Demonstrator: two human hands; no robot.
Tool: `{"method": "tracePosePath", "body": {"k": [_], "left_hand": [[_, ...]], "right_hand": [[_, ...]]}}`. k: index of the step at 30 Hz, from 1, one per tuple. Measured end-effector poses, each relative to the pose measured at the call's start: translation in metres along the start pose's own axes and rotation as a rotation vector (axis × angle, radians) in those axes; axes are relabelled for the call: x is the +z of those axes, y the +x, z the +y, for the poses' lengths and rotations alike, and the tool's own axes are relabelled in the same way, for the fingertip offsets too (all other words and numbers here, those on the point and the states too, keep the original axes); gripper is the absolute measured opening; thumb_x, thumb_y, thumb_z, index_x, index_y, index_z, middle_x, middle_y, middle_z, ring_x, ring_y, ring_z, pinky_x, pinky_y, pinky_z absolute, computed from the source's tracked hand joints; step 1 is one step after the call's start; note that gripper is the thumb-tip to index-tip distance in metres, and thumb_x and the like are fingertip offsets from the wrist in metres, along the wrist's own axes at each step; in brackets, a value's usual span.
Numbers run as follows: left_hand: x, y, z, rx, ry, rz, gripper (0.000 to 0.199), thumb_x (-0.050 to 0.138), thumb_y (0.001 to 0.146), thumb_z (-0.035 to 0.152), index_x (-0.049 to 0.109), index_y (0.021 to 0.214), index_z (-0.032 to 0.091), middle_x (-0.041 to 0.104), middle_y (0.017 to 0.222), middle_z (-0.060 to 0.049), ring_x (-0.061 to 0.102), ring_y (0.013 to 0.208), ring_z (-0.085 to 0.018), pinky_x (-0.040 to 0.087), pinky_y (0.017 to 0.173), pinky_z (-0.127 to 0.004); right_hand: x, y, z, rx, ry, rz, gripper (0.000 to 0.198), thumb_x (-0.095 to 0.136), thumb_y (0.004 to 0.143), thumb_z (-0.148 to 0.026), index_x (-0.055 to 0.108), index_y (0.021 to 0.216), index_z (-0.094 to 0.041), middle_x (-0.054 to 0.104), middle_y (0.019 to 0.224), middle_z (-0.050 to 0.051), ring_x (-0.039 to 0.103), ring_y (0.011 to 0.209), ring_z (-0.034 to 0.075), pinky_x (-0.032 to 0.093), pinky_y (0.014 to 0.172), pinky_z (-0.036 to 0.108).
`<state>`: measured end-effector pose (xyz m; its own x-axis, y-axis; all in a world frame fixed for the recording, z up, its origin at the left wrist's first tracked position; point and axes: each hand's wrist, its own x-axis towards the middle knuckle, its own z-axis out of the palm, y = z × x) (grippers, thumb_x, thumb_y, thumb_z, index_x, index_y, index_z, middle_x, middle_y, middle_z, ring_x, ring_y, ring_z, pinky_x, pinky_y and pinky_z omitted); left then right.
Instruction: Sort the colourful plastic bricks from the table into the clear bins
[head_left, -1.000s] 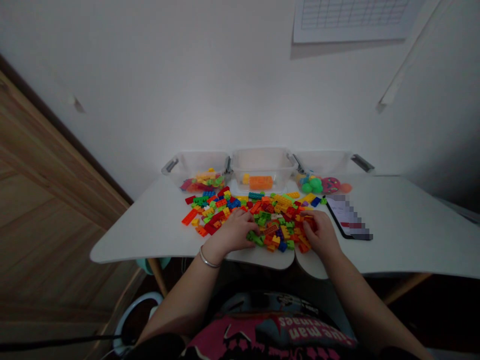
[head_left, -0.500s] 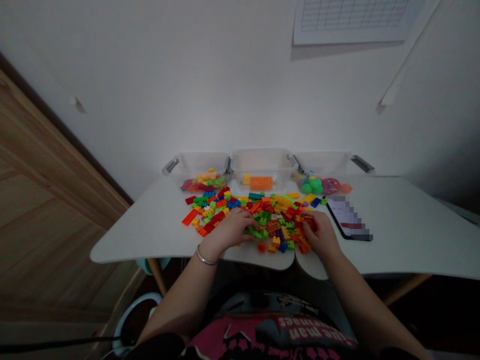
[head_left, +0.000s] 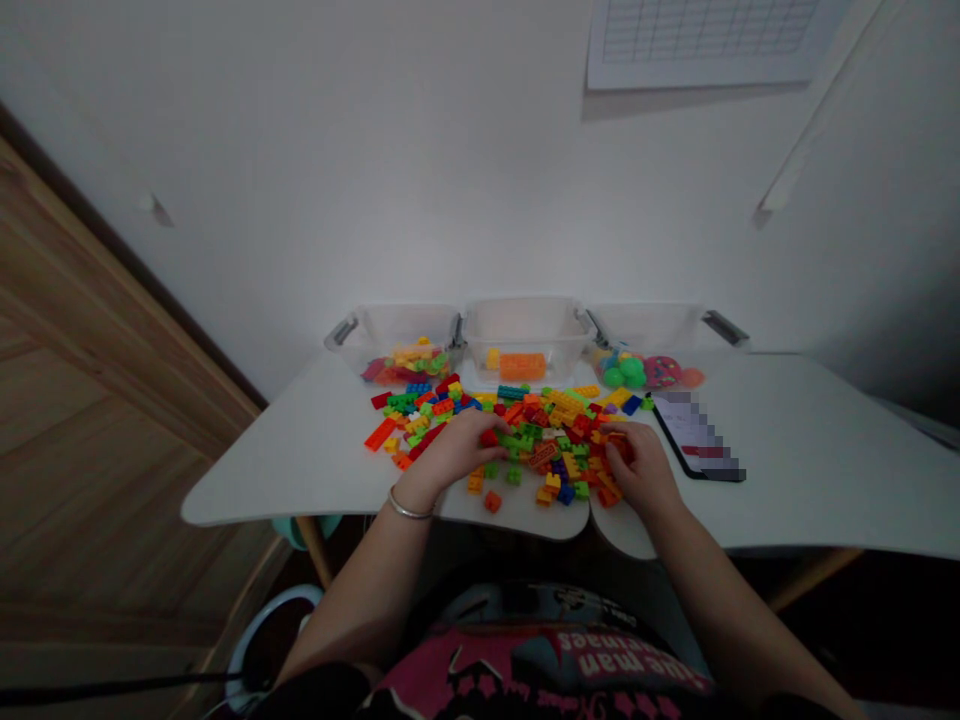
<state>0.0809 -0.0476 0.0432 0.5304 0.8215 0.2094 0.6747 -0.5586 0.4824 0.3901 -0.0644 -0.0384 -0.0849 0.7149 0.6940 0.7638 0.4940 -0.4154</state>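
A loose heap of colourful toy building bricks (head_left: 564,405) lies in the middle of the white table. My left hand (head_left: 466,445) reaches into its left front part, fingers curved and apart. Beside those fingertips are a red brick (head_left: 489,438) and a green brick (head_left: 517,443); neither looks firmly gripped. Resting against the heap's right edge, my right hand (head_left: 643,465) has thumb and fingers apart around red and orange bricks. A reddish ridged brick (head_left: 543,456) lies between the hands. Near the front edge sits a small orange brick (head_left: 493,501).
Three clear bins stand along the wall: the left bin (head_left: 397,325) holds mixed pieces, the middle bin (head_left: 525,318) an orange block and a yellow one, the right bin (head_left: 652,322) balls and a pink toy. A phone (head_left: 686,435) lies right of the heap. The table (head_left: 270,480) has a front notch.
My left hand has shifted slightly left and away from me; the green piece at its fingertips is no longer there. The small orange brick moved left. My right hand stayed put.
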Motion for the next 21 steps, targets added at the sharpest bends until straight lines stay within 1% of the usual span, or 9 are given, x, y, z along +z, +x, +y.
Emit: {"method": "tracePosePath", "body": {"k": [4,10,12,14,17,19,21], "left_hand": [[0.001,0.001,-0.001,0.001,-0.003,0.066,0.022,0.071,0.081,0.023,0.069,0.102,0.021,0.072,0.104,-0.005,0.064,0.099,-0.022,0.05,0.092,-0.037],[0.003,0.005,-0.006,0.002,-0.091,0.277,0.031,0.067,0.084,0.024,0.065,0.114,0.022,0.071,0.114,-0.006,0.064,0.108,-0.022,0.05,0.099,-0.039],[0.003,0.01,-0.009,0.002,-0.14,0.384,0.027,0.067,0.084,0.026,0.065,0.111,0.022,0.071,0.11,-0.006,0.065,0.105,-0.021,0.051,0.097,-0.038],[0.003,0.017,-0.013,-0.007,-0.217,0.52,0.023,0.067,0.083,0.028,0.064,0.105,0.021,0.071,0.102,-0.005,0.067,0.098,-0.02,0.054,0.091,-0.036],[0.001,0.034,-0.019,-0.02,-0.396,0.745,0.026,0.068,0.082,0.035,0.059,0.102,0.021,0.068,0.092,-0.003,0.067,0.086,-0.016,0.056,0.081,-0.031],[-0.002,0.048,-0.022,0.004,-0.519,0.862,0.03,0.068,0.082,0.039,0.054,0.102,0.022,0.067,0.092,-0.002,0.068,0.086,-0.015,0.056,0.082,-0.031],[-0.008,0.062,-0.024,0.056,-0.609,0.927,0.032,0.068,0.083,0.04,0.05,0.103,0.023,0.066,0.096,-0.002,0.068,0.093,-0.015,0.055,0.089,-0.032]], "right_hand": [[0.0,0.0,0.0,-0.001,0.0,0.005,0.02,0.051,0.086,-0.023,0.062,0.103,-0.02,0.069,0.101,0.011,0.062,0.099,0.027,0.051,0.088,0.047],[0.0,0.0,0.001,-0.006,-0.001,0.007,0.02,0.05,0.086,-0.023,0.062,0.103,-0.02,0.069,0.1,0.011,0.062,0.097,0.027,0.051,0.087,0.046],[0.0,0.0,0.001,-0.01,-0.001,0.007,0.021,0.05,0.086,-0.022,0.062,0.103,-0.02,0.069,0.1,0.011,0.062,0.097,0.027,0.051,0.087,0.046],[0.0,0.0,0.001,-0.014,-0.003,0.005,0.021,0.05,0.086,-0.022,0.062,0.103,-0.02,0.069,0.1,0.01,0.062,0.097,0.027,0.051,0.087,0.046],[0.0,0.001,0.001,-0.022,-0.006,0.003,0.021,0.05,0.086,-0.022,0.063,0.103,-0.021,0.069,0.1,0.01,0.063,0.096,0.027,0.052,0.085,0.046],[-0.001,0.001,0.001,-0.025,-0.01,0.006,0.021,0.051,0.085,-0.022,0.063,0.103,-0.021,0.07,0.1,0.01,0.063,0.095,0.027,0.052,0.085,0.046],[-0.001,0.001,0.001,-0.025,-0.01,0.008,0.021,0.051,0.085,-0.022,0.063,0.102,-0.021,0.07,0.099,0.01,0.063,0.095,0.027,0.053,0.084,0.046]]}}
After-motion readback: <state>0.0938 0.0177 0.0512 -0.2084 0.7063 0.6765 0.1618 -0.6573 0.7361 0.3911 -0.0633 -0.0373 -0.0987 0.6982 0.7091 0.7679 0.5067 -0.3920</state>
